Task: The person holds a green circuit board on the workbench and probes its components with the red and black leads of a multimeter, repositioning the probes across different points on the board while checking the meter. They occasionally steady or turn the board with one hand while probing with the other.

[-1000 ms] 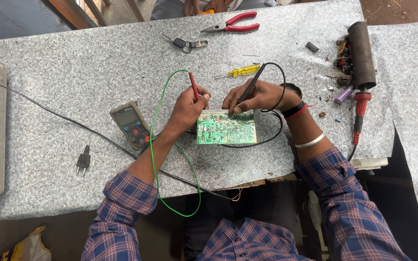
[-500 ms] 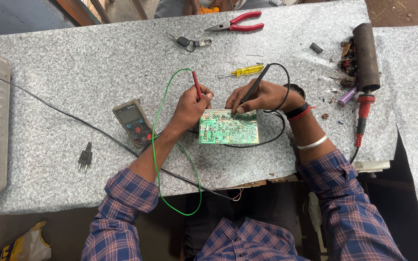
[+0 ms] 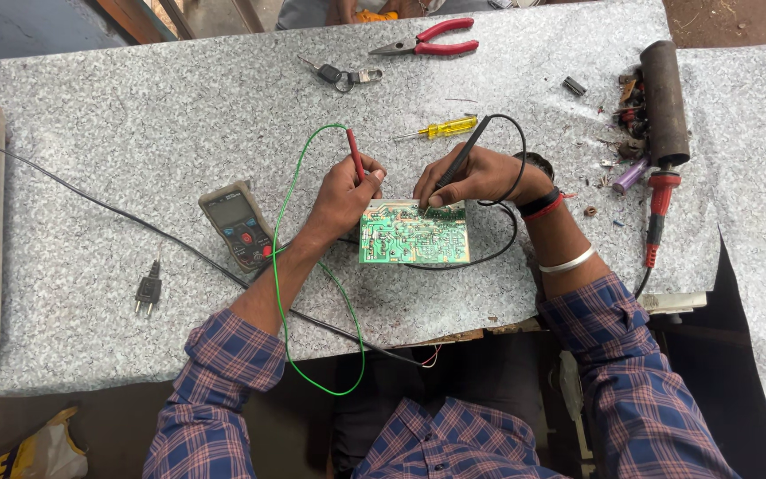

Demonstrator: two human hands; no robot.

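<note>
your plaid-sleeved forearms come up from the near edge onto the grey speckled stone-look tabletop (image 3: 135, 160). a thin green wire (image 3: 281, 266) loops off the near edge and back up past your left wrist. the green printed circuit board (image 3: 414, 232) lies flat near the table's front, between your hands. your left hand (image 3: 345, 191) rests at the board's left end, fingers closed around a red probe (image 3: 355, 155) held upright. your right hand (image 3: 472, 173) sits at the board's far edge, fingers pinched on a black probe (image 3: 458, 164) whose tip meets the board; its black lead curves round the board's right side. left of your left arm lies an olive handheld multimeter (image 3: 237, 224), with a black two-pin plug (image 3: 148, 293) further left. beyond your hands: a small yellow-handled screwdriver (image 3: 441, 129), then keys (image 3: 339, 75) and red-handled pliers (image 3: 432, 40) at the far edge.
</note>
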